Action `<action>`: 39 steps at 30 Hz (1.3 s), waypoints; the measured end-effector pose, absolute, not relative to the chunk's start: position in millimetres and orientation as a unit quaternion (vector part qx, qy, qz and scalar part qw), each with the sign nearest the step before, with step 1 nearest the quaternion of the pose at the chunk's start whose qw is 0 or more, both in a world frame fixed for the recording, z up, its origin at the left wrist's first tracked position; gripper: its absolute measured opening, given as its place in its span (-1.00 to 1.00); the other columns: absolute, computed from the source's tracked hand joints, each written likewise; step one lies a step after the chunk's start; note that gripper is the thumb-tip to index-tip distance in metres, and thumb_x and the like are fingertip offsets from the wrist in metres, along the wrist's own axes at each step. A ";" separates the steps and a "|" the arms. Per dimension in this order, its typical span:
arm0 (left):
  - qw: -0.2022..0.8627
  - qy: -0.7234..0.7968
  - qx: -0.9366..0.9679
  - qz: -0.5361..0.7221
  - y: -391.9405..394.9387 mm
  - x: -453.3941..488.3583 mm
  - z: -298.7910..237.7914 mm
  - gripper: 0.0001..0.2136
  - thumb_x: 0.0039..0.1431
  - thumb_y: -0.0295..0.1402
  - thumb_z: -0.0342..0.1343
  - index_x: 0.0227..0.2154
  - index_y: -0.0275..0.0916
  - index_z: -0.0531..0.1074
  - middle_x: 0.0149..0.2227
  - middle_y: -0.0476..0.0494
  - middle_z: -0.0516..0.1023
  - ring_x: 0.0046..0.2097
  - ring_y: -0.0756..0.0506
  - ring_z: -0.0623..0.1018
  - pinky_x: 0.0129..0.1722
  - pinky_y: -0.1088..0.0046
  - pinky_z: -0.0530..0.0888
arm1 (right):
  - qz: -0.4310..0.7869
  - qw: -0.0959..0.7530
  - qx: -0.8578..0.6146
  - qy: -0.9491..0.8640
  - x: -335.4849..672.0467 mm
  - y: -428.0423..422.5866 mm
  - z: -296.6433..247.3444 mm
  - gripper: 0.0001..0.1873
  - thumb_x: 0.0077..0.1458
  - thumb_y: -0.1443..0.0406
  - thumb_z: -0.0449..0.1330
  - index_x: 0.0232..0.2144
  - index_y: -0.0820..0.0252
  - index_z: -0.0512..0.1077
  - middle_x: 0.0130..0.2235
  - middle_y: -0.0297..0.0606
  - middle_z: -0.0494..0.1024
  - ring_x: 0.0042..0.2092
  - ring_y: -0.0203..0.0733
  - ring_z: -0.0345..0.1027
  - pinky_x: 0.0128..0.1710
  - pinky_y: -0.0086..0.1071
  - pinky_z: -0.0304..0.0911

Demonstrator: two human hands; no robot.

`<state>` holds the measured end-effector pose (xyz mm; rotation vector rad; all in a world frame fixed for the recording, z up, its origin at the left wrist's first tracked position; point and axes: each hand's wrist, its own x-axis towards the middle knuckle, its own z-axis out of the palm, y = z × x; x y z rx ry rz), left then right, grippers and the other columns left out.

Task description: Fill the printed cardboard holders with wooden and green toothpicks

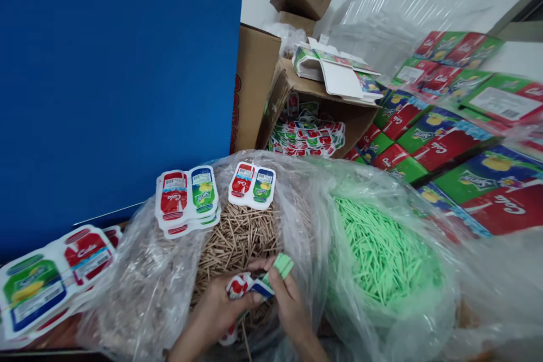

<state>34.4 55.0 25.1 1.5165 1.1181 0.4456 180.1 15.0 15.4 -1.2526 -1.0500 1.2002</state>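
Note:
My left hand (220, 306) is closed around a double packet (238, 285) printed red and blue, which is bent and partly hidden by my fingers. A small bundle of light green sticks (283, 263) is pinched in my right hand (287, 300), its lower end close against the packet; whether it sits inside cannot be seen. Both hands are over a clear plastic bag of brown sticks (241, 232). One flat Cola and Sprite packet (252, 185) lies on top of those sticks, and a small stack of the same packets (186, 195) rests on the bag to the left.
Larger-looking packets (55, 280) are piled at the near left. A plastic bag of green sticks (382, 249) is on the right. Behind, a cardboard box (360, 124) holds many packets, beside stacked printed cartons (436, 136). A blue panel (119, 79) stands at left.

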 end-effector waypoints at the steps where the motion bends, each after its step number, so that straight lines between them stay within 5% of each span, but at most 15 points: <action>1: 0.596 0.464 0.627 0.191 55.7 31.4 24.7 -0.88 -0.03 -0.33 0.16 -0.50 -0.28 0.47 -0.54 0.07 0.49 -0.48 -0.02 0.40 -0.47 0.57 0.32 | 0.520 0.544 -0.498 -0.431 181.8 13.1 15.6 -0.69 0.16 0.05 0.00 -0.30 0.10 0.40 -0.15 -0.24 0.53 -0.06 -0.14 0.36 -0.02 -0.25 0.20; 4: 0.635 0.438 0.607 0.191 57.7 25.0 25.4 -0.83 -0.05 -0.27 0.18 -0.53 -0.29 0.45 -0.59 0.11 0.41 -0.52 0.02 0.31 -0.52 0.59 0.26 | 0.561 0.556 -0.436 -0.431 184.3 7.9 19.5 -0.73 0.15 0.07 0.04 -0.28 0.11 0.39 -0.12 -0.20 0.53 -0.06 -0.09 0.38 -0.03 -0.18 0.24; 6: 0.629 0.434 0.615 0.195 58.8 23.5 28.9 -0.81 -0.05 -0.24 0.18 -0.54 -0.29 0.46 -0.57 0.08 0.43 -0.50 0.01 0.33 -0.49 0.58 0.28 | 0.547 0.579 -0.415 -0.440 183.8 5.2 24.3 -0.67 0.16 0.09 0.04 -0.07 0.06 0.32 0.01 -0.17 0.45 0.01 -0.07 0.35 0.00 -0.15 0.24; 10: 0.607 0.428 0.643 0.188 60.8 23.8 39.0 -0.81 -0.05 -0.23 0.19 -0.53 -0.28 0.48 -0.55 0.05 0.46 -0.47 -0.02 0.35 -0.46 0.58 0.31 | 0.376 0.639 -0.455 -0.494 186.0 0.2 34.1 -0.46 0.24 0.16 -0.07 0.22 -0.16 -0.13 0.23 -0.30 0.15 0.17 -0.12 0.15 0.09 -0.13 0.17; 14: 0.594 0.403 0.669 0.190 64.0 22.9 42.7 -0.85 -0.02 -0.30 0.17 -0.51 -0.30 0.47 -0.52 0.05 0.44 -0.46 -0.01 0.34 -0.44 0.59 0.30 | 0.272 0.488 -0.474 -0.680 197.5 -4.9 40.0 -0.60 0.18 0.33 0.03 0.07 -0.06 0.27 0.09 -0.28 0.39 0.12 -0.07 0.22 0.09 -0.14 0.16; 18: 0.574 0.389 0.692 0.200 65.4 23.0 41.8 -0.85 0.01 -0.30 0.17 -0.49 -0.30 0.48 -0.47 0.02 0.46 -0.40 -0.03 0.38 -0.39 0.57 0.31 | 0.239 0.475 -0.512 -0.675 203.5 -3.4 47.3 -0.62 0.17 0.38 0.00 0.00 -0.06 0.34 0.04 -0.24 0.44 0.06 -0.08 0.29 0.04 -0.13 0.21; 22: 0.521 0.353 0.749 0.207 62.3 24.0 47.5 -0.83 0.08 -0.31 0.11 -0.51 -0.28 0.48 -0.47 0.01 0.46 -0.42 -0.01 0.38 -0.40 0.57 0.27 | 0.280 0.386 -0.497 -0.725 203.0 3.2 56.3 -0.81 0.08 0.37 0.13 -0.31 0.03 0.51 -0.06 -0.20 0.51 0.04 -0.03 0.30 0.02 -0.16 0.23; 25: 0.526 0.347 0.749 0.205 60.0 21.4 55.4 -0.81 0.07 -0.27 0.14 -0.52 -0.28 0.50 -0.50 0.04 0.42 -0.44 0.00 0.35 -0.43 0.57 0.23 | 0.329 0.436 -0.489 -0.680 202.6 0.8 52.2 -0.83 0.12 0.26 0.11 -0.33 -0.01 0.52 -0.07 -0.21 0.52 0.00 -0.03 0.34 -0.01 -0.17 0.26; 28: 0.580 0.366 0.686 0.242 59.6 15.2 59.4 -0.73 -0.03 -0.16 0.21 -0.50 -0.32 0.52 -0.52 0.04 0.37 -0.46 0.01 0.31 -0.48 0.58 0.22 | 0.393 0.541 -0.508 -0.542 194.8 -6.6 35.7 -0.61 0.08 0.07 0.11 -0.04 -0.05 0.39 0.04 -0.16 0.43 -0.02 0.01 0.37 -0.07 -0.16 0.31; 35: 0.668 0.393 0.531 0.343 53.4 -5.0 52.0 -0.53 -0.25 -0.02 0.30 -0.36 -0.31 0.52 -0.48 0.00 0.47 -0.42 -0.02 0.41 -0.41 0.54 0.36 | 0.473 0.441 -0.594 -0.480 162.0 1.3 8.1 -0.61 -0.09 -0.02 0.21 -0.32 0.11 0.55 -0.31 -0.18 0.62 -0.26 0.02 0.47 -0.22 -0.25 0.37; 39: 0.653 0.427 0.477 0.405 52.7 -22.0 55.8 -0.60 -0.02 -0.10 0.19 -0.17 -0.25 0.47 -0.28 -0.11 0.58 -0.26 -0.11 0.51 -0.23 0.42 0.45 | 0.478 0.454 -0.596 -0.458 153.9 25.7 17.2 -0.58 -0.07 -0.01 0.20 -0.28 0.16 0.51 -0.28 -0.15 0.61 -0.26 0.00 0.46 -0.25 -0.27 0.38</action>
